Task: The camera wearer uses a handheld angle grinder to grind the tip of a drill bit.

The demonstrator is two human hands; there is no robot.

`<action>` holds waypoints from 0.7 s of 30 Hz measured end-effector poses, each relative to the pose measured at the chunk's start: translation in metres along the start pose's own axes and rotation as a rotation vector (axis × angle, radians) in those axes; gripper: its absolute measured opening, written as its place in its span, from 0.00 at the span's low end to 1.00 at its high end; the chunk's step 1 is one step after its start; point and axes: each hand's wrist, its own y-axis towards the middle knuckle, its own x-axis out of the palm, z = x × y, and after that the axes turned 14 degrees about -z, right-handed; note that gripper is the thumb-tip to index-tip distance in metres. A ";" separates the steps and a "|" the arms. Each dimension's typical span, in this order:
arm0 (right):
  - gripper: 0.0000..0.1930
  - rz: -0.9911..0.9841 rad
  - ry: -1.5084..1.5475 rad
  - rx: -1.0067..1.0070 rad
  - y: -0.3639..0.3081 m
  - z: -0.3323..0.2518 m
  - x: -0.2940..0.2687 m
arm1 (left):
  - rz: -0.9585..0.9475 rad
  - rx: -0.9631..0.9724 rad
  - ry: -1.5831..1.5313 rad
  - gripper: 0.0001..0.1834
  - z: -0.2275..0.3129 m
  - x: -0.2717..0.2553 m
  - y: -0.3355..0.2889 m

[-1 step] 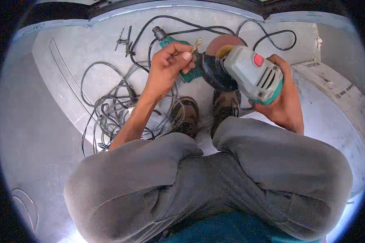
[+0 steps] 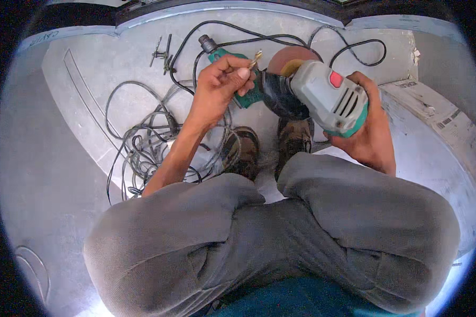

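Between the thumb and fingers of my left hand is a short gold-coloured drill bit, its tip pointing up and to the right. My right hand grips the body of a grey and green angle grinder with a red button. The grinder's reddish-brown disc and black guard face the drill bit, which is a little to the left of the disc. Behind my left hand a green power drill lies on the floor, its chuck showing; the hand hides part of its body.
Tangled dark cables lie on the left, and more cord loops behind the tools. A chuck key is on the floor at far left. To the right is a worn flat carton. My shoes are below the grinder.
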 end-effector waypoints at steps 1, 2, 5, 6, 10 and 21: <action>0.45 0.004 -0.012 0.026 0.000 -0.002 0.002 | -0.003 0.000 -0.004 0.09 -0.002 0.000 0.000; 0.44 0.007 -0.023 0.050 0.000 -0.002 0.003 | -0.010 -0.003 0.002 0.09 -0.003 -0.001 0.000; 0.43 -0.001 0.027 0.022 0.002 0.003 0.009 | -0.016 -0.008 -0.008 0.09 -0.006 -0.003 -0.003; 0.43 0.011 0.015 0.035 -0.002 0.001 0.005 | -0.038 -0.002 -0.036 0.09 -0.006 0.001 0.001; 0.42 0.017 0.026 0.020 -0.002 -0.003 0.003 | -0.030 0.000 0.002 0.09 0.002 0.003 0.002; 0.41 0.016 0.028 0.052 -0.001 -0.011 0.006 | -0.019 0.050 0.061 0.09 -0.005 0.003 -0.001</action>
